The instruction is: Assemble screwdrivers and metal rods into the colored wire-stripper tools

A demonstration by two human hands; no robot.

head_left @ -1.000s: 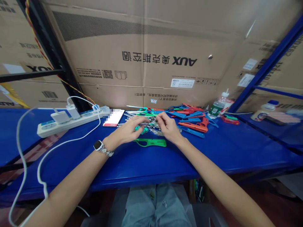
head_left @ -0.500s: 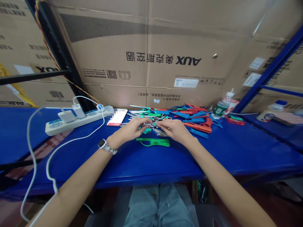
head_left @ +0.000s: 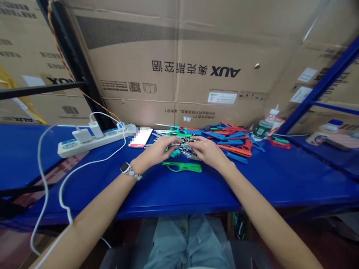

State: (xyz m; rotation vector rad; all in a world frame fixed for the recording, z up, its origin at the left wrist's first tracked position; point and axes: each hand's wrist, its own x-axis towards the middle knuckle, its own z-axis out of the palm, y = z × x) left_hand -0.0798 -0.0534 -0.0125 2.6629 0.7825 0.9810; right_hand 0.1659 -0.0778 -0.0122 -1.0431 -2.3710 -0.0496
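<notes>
My left hand (head_left: 159, 150) is closed in a pinch, with a thin grey metal tube (head_left: 175, 144) between thumb and fingers. Just across from it, my right hand (head_left: 206, 149) has its fingers bent together over a heap of small metal parts (head_left: 188, 140); what lies in its fingertips is too small to make out. Nearer to me, a green lighter handle shell (head_left: 187, 167) lies flat on the blue table (head_left: 179, 194). Small teal pieces (head_left: 175, 153) and a few shiny metal parts (head_left: 191, 155) rest between the hands.
Red, orange and blue lighter shells (head_left: 235, 140) are piled behind my right hand. A white power strip (head_left: 84, 143) with cables and a white-and-red card (head_left: 141, 137) sit at left. A clear bottle (head_left: 262, 129) stands at right. Cardboard (head_left: 179, 93) walls the back.
My right hand has drawn slightly away from the left one, over the metal parts. The left hand keeps its pinch. The whole view has shifted a little.
</notes>
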